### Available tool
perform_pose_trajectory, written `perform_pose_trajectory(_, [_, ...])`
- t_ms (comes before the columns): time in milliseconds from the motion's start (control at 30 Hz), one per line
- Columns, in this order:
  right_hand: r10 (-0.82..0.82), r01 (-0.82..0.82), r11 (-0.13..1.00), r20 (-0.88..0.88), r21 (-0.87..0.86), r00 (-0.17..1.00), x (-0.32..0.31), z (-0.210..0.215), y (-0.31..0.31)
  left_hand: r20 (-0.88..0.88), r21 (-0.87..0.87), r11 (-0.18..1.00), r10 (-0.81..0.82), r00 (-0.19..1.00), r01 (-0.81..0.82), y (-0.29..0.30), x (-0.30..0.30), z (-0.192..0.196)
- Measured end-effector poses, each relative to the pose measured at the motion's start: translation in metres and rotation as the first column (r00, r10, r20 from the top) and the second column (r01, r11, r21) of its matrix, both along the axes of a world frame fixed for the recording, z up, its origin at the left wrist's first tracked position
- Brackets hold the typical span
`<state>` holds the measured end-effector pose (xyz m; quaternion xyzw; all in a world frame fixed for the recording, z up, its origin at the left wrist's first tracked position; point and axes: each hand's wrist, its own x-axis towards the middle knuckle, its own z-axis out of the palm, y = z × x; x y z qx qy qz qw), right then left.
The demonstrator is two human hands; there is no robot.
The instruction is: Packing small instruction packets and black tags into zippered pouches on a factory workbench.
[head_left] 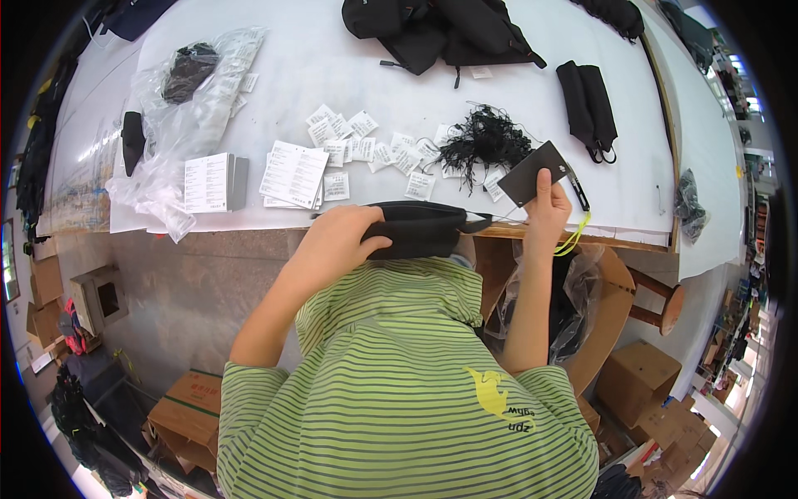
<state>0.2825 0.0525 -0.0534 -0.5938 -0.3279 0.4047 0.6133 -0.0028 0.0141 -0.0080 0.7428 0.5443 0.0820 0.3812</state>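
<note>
At table edge: left hand (337, 241) grips black pouch (420, 229); right hand (544, 208) pinches dark card (532, 173); white tags (366, 150) scattered behind.

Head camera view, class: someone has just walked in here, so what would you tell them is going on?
A person in a green striped shirt stands at a white table. The left hand grips a small black bag at the table's near edge. The right hand holds up a dark card tag. On the table lie small white paper tags, a tangle of black strings, booklets, plastic bags and more black bags.
</note>
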Motion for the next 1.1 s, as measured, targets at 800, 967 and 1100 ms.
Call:
perform_pose_trajectory(800, [0.413,-0.664,0.585,0.876,-0.466,-0.25,-0.059,0.024,0.04,0.206,0.59,0.793,0.034,0.978,-0.152,0.018,0.03,-0.033])
perform_pose_trajectory(967, [0.47,-0.685,0.52,0.84,-0.511,-0.269,-0.054,0.033,0.047,0.192,0.62,0.78,-0.046,0.98,-0.085,0.029,0.027,-0.041])
perform_pose_trajectory(1100, [0.519,-0.731,0.569,0.854,-0.376,-0.035,-0.048,0.043,0.042,0.157,0.492,0.867,-0.001,0.988,-0.078,0.035,0.024,-0.036])
